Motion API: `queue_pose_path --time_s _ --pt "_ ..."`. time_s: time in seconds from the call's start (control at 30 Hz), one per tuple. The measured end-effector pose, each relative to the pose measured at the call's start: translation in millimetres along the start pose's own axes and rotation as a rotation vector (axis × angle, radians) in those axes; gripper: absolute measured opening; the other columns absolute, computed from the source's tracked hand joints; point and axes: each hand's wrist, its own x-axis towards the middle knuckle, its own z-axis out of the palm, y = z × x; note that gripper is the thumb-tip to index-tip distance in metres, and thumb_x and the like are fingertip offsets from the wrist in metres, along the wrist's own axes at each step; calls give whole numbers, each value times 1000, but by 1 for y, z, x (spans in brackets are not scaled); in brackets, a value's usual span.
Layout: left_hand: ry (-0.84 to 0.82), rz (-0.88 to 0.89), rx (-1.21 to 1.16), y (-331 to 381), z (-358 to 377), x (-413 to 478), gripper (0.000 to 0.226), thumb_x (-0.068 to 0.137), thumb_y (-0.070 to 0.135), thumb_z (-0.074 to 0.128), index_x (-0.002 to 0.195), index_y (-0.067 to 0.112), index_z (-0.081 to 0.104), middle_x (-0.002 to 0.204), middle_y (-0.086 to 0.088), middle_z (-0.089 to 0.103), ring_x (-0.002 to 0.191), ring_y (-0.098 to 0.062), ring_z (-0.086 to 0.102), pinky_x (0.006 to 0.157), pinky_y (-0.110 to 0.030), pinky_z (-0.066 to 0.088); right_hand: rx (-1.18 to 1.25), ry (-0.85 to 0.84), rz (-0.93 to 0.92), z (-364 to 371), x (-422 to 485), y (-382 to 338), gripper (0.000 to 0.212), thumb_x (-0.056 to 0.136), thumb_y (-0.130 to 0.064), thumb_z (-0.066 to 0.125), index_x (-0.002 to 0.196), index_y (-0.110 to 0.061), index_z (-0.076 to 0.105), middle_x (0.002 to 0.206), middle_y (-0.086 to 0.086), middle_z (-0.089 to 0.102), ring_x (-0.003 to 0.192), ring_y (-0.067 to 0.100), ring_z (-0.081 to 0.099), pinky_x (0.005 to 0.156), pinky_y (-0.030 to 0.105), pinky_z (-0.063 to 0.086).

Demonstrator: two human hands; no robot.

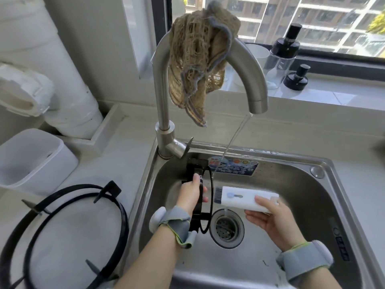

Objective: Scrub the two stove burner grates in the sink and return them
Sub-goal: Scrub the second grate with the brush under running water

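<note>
Black metal ring-shaped burner grate [196, 166] stands on edge at the left of the stainless steel sink [291, 184]. Your left hand [190, 195] curls its fingers round one of its prong brackets. Your right hand [268, 222] holds the white block brush [245, 198] between thumb and fingers, with the bristles just beside the ring. Expect the grate to be rigid, fairly heavy and slippery when wet; grip a thick prong, not the thin ring. The second black grate [108, 190] lies flat on the left counter. The print on the sticker [235, 165] on the far sink wall is too blurred to read.
</note>
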Motion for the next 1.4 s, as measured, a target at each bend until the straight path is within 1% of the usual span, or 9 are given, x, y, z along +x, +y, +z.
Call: queue_pose_path --time_s 0.1,0.33,0.43,0.5,0.67,0.83,1.03,1.23,1.4 --pt "58 12 -55 2 -2 3 51 102 36 31 65 7 51 51 -6 49 28 -12 46 39 -17 41 -105 -32 -94 4 0 3 14 79 -2 64 91 -8 59 72 10 72 62 28 69 54 32 57" --pt "16 18 -85 8 8 12 48 102 36 28 64 10 40 55 -2 33 23 -7 26 33 -11 21 -71 -20 -198 22 6 6 18 77 -2 67 92 -8 59 77 7 73 68 26 70 58 30 58" --pt "-2 37 6 5 10 17 49 102 37 27 62 10 39 55 -4 31 22 -8 25 35 -12 20 -144 -20 -186 9 -1 11 23 71 -5 70 92 -7 60 81 9 73 73 27 71 58 30 57" --pt "-28 40 28 2 12 16 48 102 37 27 63 10 39 56 -4 30 22 -8 25 35 -11 20 -148 -18 -160 2 -5 16 17 76 -2 67 91 -6 61 79 9 72 70 25 71 55 30 56" --pt "-93 26 -6 -5 21 14 49 102 36 28 61 11 37 55 -3 28 24 -8 22 36 -9 19 165 69 -111 13 12 5 11 88 1 54 95 -8 54 69 9 71 57 20 68 56 30 59" --pt "-59 44 -7 -8 11 19 49 101 36 29 61 10 39 52 -2 30 25 -9 24 35 -11 19 71 -7 26 5 6 13 11 86 -2 55 97 -4 54 67 13 70 57 24 69 50 29 57" --pt "-41 31 -29 -14 10 14 48 101 36 32 60 10 38 52 -2 29 26 -9 22 35 -11 19 143 99 -33 34 28 -7 8 88 -3 56 93 -8 53 78 16 64 52 20 68 52 30 58" --pt "20 37 -39 -17 -2 17 49 100 38 33 60 10 40 48 0 30 26 -9 24 35 -14 20 -99 -13 93 21 10 -2 12 83 -5 61 94 -3 57 67 16 70 56 26 69 50 29 56" --pt "1 25 -69 -19 5 10 50 100 38 34 60 9 39 47 0 27 26 -9 23 35 -12 20 93 155 17 45 32 -12 25 87 -5 59 108 -1 47 79 19 62 50 22 67 51 31 58"
